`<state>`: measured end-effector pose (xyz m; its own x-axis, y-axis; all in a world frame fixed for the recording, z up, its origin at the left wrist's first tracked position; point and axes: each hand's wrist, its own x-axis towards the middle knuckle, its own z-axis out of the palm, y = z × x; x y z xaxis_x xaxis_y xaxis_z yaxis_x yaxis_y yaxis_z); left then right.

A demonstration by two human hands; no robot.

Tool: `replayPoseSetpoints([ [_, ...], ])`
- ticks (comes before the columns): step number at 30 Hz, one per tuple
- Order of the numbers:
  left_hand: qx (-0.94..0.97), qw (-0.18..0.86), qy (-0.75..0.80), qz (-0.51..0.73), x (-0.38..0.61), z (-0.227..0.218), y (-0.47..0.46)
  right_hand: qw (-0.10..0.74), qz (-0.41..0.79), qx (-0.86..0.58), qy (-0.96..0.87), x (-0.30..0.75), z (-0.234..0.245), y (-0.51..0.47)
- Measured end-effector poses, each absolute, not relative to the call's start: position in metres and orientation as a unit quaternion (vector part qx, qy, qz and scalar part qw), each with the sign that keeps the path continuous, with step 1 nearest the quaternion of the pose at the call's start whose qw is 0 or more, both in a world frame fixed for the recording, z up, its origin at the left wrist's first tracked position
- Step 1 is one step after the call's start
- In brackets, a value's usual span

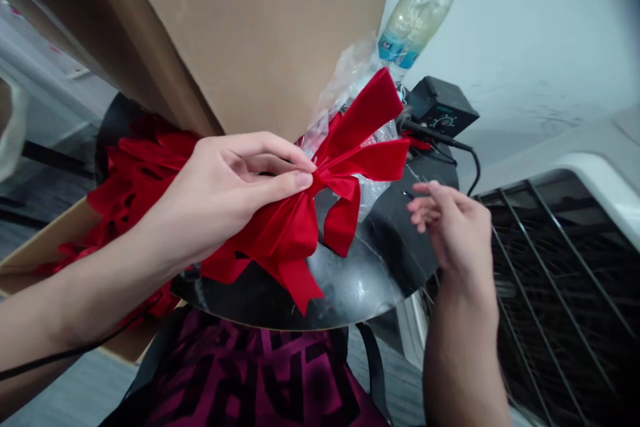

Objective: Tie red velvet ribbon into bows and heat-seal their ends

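Note:
A red velvet bow (pixel 367 110) with several loops and tails is pinched at its gathered middle between the thumb and forefinger of my left hand (pixel 245 180). It is held over the round black marble-patterned table (pixel 375 273). Off to the right, my right hand (pixel 453 220) hovers apart from the bow near the table's edge, its fingers loosely curled and partly blurred. Whether anything small sits in those fingers cannot be made out. More red bows (pixel 135 180) lie heaped at the left, partly behind my left forearm.
Behind stands a large cardboard box (pixel 260 27). Clear plastic wrap (pixel 350 73), two bottles with blue caps (pixel 413 13) and a black device with a dial and cable (pixel 443 107) are at the back right. A wire-fronted crate (pixel 555 267) stands right; an open carton (pixel 30 247) sits left.

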<state>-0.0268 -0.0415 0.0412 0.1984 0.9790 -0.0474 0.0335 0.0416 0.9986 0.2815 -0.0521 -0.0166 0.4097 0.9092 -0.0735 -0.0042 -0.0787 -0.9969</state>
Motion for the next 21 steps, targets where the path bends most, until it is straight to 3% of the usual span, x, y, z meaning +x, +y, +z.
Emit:
replayPoseSetpoints([
  [10, 0.564, 0.576, 0.458, 0.374, -0.015, 0.039, -0.029, 0.658, 0.376, -0.562, -0.332, 0.33, -0.05, 0.096],
  [21, 0.548, 0.598, 0.47, 0.349, -0.006, 0.04, -0.015, 0.648, 0.2, -0.594, -0.433, 0.347, -0.051, 0.064],
])
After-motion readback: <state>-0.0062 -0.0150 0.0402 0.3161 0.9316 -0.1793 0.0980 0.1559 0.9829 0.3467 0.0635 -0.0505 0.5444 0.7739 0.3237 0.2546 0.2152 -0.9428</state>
